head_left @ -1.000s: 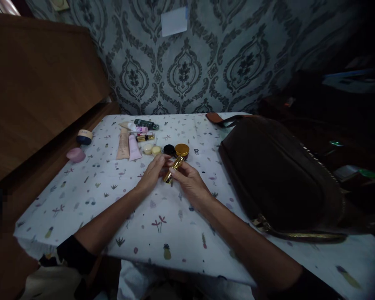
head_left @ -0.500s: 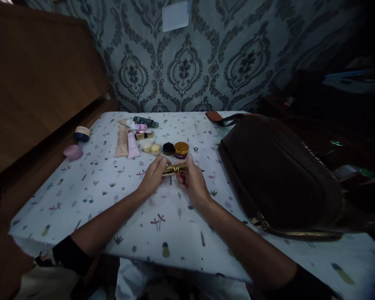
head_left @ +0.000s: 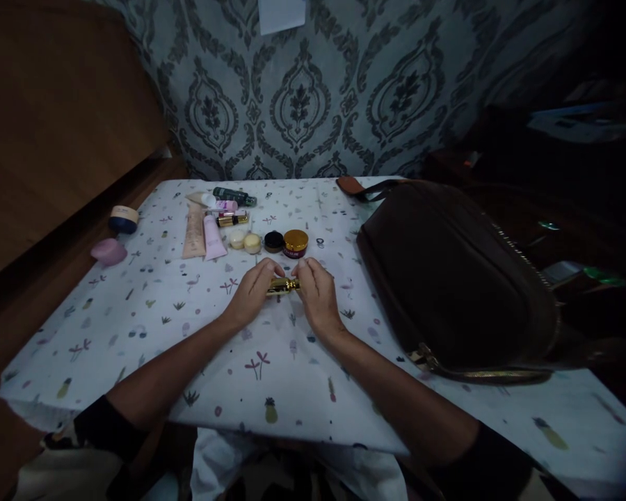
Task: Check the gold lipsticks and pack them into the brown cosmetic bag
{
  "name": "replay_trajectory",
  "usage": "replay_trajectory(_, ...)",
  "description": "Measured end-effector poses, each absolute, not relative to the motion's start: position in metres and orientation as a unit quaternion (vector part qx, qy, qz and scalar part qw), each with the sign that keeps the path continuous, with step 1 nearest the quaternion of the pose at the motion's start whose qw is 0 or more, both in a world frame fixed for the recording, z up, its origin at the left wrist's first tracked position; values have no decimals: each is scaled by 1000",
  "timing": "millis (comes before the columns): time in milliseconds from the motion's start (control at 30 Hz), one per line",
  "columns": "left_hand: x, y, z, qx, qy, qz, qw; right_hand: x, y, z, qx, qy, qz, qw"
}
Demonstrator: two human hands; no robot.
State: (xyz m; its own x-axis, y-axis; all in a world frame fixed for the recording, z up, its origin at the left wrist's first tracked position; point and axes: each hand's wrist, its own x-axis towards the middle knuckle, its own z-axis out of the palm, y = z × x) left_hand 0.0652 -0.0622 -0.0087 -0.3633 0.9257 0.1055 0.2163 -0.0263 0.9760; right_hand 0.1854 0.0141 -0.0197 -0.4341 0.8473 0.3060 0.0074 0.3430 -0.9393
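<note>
I see both hands curled around a gold tube (head_left: 283,285): left hand (head_left: 252,296) pinching its left end, right hand (head_left: 317,298) its right.

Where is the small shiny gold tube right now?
Head view: the small shiny gold tube sits crosswise near the centre, pinched between left hand and right hand, in front of the gold-lidded round jar, left of the dark brown bag.

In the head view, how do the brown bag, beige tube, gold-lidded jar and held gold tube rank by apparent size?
1. brown bag
2. beige tube
3. gold-lidded jar and gold tube: about alike, and the tube is partly covered, so unranked.
</note>
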Motion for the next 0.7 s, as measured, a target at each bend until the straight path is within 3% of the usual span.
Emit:
replay_trajectory(300, 66, -61, -3, 331, 593, 546, 491, 193, 8, -9, -289, -752, 407, 431)
replay_trajectory(700, 64, -61, -7, 392, 530, 598, 456, 191, 40, -21, -329, -715, 390, 478)
